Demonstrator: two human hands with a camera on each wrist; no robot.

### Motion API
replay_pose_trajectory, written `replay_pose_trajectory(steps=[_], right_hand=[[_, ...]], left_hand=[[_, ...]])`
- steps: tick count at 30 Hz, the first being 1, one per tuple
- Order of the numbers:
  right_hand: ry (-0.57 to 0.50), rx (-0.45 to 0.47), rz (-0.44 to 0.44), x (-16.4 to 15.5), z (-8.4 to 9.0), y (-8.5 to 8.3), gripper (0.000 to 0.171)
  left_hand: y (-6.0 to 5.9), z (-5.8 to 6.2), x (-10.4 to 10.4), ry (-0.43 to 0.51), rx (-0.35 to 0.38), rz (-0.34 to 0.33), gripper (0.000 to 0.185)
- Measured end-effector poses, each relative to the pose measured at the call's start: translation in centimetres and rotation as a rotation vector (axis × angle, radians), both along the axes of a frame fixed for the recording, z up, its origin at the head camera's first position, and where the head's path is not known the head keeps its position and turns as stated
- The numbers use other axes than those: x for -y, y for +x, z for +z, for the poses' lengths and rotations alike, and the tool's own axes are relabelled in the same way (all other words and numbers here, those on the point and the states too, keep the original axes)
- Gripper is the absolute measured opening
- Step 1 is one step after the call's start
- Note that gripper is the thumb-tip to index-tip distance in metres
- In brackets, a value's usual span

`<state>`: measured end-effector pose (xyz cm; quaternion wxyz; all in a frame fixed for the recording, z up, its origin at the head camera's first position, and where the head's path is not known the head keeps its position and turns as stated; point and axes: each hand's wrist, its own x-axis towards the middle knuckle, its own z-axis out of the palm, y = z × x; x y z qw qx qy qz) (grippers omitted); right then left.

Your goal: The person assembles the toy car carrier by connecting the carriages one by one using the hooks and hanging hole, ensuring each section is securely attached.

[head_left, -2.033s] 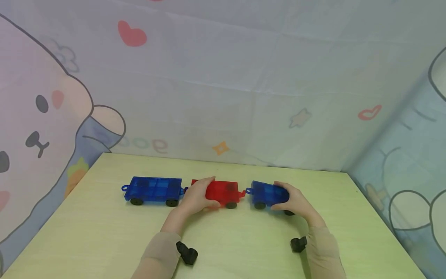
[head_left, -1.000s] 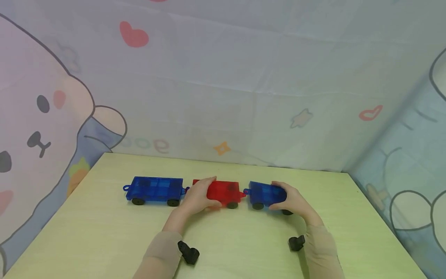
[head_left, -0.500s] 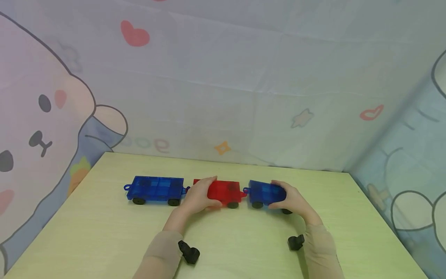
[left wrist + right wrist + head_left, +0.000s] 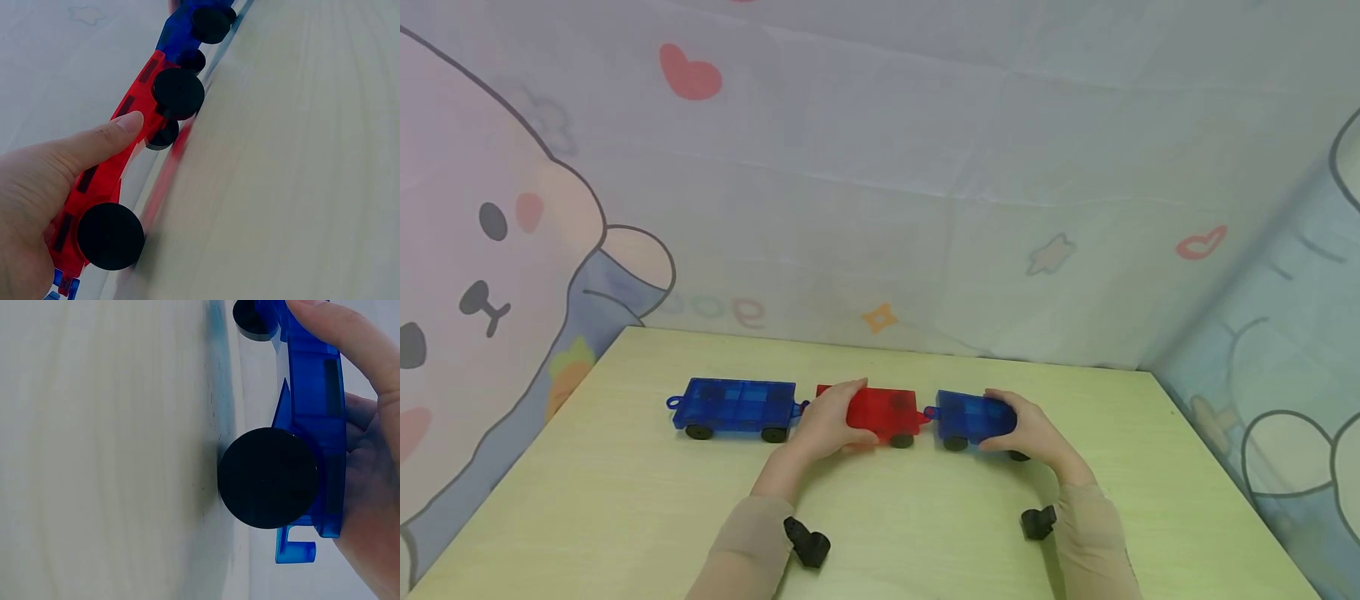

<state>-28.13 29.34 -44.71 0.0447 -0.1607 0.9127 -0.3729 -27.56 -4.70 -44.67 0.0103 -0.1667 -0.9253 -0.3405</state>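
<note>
Three see-through toy train cars with black wheels stand in a row. My left hand (image 4: 827, 421) grips the red toy train car (image 4: 883, 412) in the middle, its thumb (image 4: 128, 124) along the near side. My right hand (image 4: 1030, 429) holds the right-hand blue toy train car (image 4: 964, 415) across its body, palm behind its right end. The blue car's ring (image 4: 932, 412) overlaps the red car's hook (image 4: 922, 419) in the head view. At the left, another blue toy train car (image 4: 737, 406) meets the red car's left end, partly hidden by my left hand. A free blue hook (image 4: 295, 551) shows in the right wrist view.
The cars stand toward the back of a pale wooden table (image 4: 917, 525). A printed cloth (image 4: 850, 208) with hearts and cartoon animals hangs behind it and at the sides. Black wrist devices, one (image 4: 807, 543) at the left and one (image 4: 1038, 523) at the right, stick out from the sleeves.
My right hand has brought its blue car slightly left, so its ring now overlaps the red car's hook. In the last half second that car shifts barely downward. My left hand keeps its grip.
</note>
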Motion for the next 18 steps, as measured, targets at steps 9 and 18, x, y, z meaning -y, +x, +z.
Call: replay_pose_trajectory(steps=[9,18], right_hand=[[0.008,-0.004,0.000,0.11,0.02,0.04,0.088],[0.000,0.001,0.001,0.34,0.21,0.20,0.090]], left_hand=[[-0.07,-0.02,0.08,0.006,0.005,-0.001,0.087],[-0.02,0.10,0.05,-0.001,0.005,0.002,0.087]])
